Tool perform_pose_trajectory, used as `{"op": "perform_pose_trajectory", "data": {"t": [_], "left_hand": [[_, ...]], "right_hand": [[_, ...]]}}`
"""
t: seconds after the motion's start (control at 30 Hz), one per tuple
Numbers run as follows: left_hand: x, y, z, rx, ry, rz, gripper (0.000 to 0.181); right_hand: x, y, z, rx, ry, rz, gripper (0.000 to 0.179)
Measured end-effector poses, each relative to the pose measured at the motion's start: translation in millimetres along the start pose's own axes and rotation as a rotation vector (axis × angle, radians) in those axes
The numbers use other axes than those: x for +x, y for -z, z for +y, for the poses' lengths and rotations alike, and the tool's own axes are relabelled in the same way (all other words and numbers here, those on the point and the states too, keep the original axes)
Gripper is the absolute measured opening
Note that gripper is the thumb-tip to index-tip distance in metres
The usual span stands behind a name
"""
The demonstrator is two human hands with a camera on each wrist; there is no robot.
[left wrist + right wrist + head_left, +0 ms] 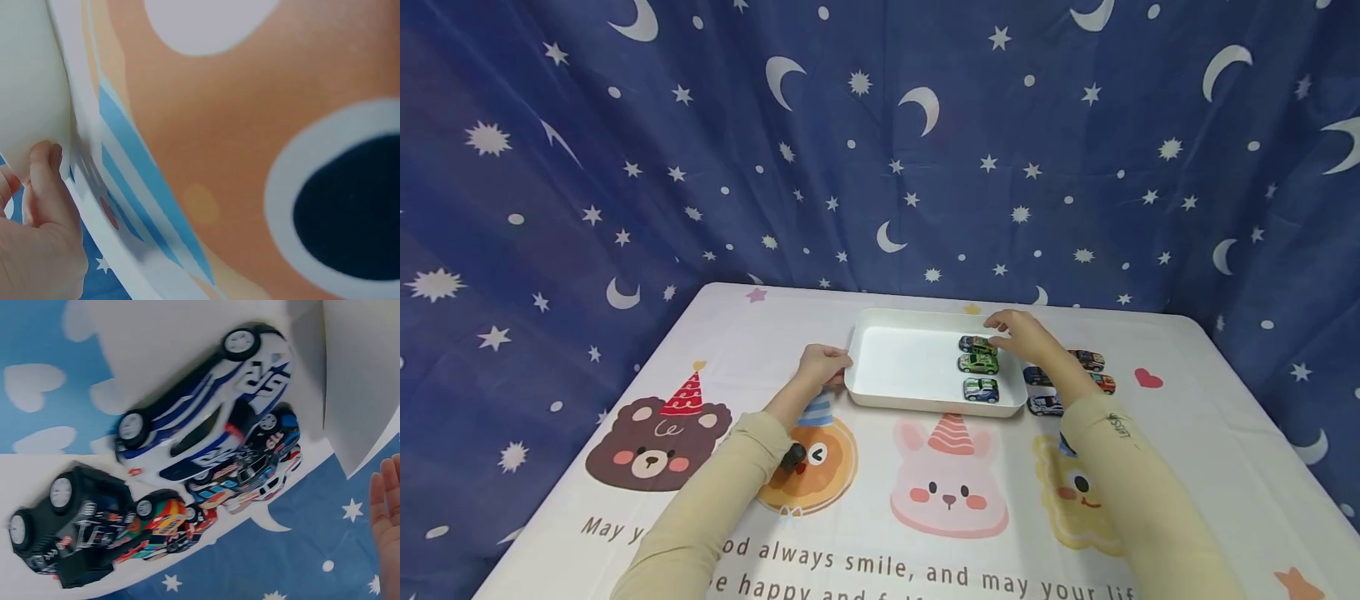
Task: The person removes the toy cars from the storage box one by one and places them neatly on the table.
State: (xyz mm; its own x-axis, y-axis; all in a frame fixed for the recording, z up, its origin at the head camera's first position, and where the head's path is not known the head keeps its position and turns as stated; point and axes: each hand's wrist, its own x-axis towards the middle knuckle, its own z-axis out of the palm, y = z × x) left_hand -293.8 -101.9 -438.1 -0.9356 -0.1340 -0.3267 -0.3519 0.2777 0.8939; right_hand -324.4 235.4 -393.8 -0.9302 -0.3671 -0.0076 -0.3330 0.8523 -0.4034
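Observation:
A white rectangular tray [902, 358] lies on the table. Three toy cars stand near its right end: a dark, multicoloured car [974, 342] at the back, a green car [978, 364] before it, and a white and blue car [981, 389] by the front wall. My left hand [820, 367] pinches the tray's left edge; the tray's pale side [31, 81] also shows in the left wrist view. Over the tray's back right corner, my right hand [1028, 337] has its fingers extended and nothing gripped, with the thumb right at the dark car.
Several more toy cars stand just right of the tray, partly behind the right forearm, among them a white and blue car [212, 412] and a black car [75, 519]. The tablecloth [842, 558] carries printed animal faces. A blue curtain [820, 167] with moons and stars hangs behind.

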Motion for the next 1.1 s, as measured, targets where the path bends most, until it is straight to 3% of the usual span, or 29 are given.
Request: {"op": "perform_pose_trajectory", "data": {"t": [0.53,1.1], "left_hand": [[-0.8,-1.6,8.1,0.009,0.035,-0.002,0.032],[-1.1,1.7,1.9,-0.022,0.061,-0.022,0.032]], "right_hand": [[23.7,-10.4,-5.6,-0.068,-0.016,-0.057,0.031],[29.8,-29.4,-4.5,-0.094,-0.078,-0.085,0.025]]}}
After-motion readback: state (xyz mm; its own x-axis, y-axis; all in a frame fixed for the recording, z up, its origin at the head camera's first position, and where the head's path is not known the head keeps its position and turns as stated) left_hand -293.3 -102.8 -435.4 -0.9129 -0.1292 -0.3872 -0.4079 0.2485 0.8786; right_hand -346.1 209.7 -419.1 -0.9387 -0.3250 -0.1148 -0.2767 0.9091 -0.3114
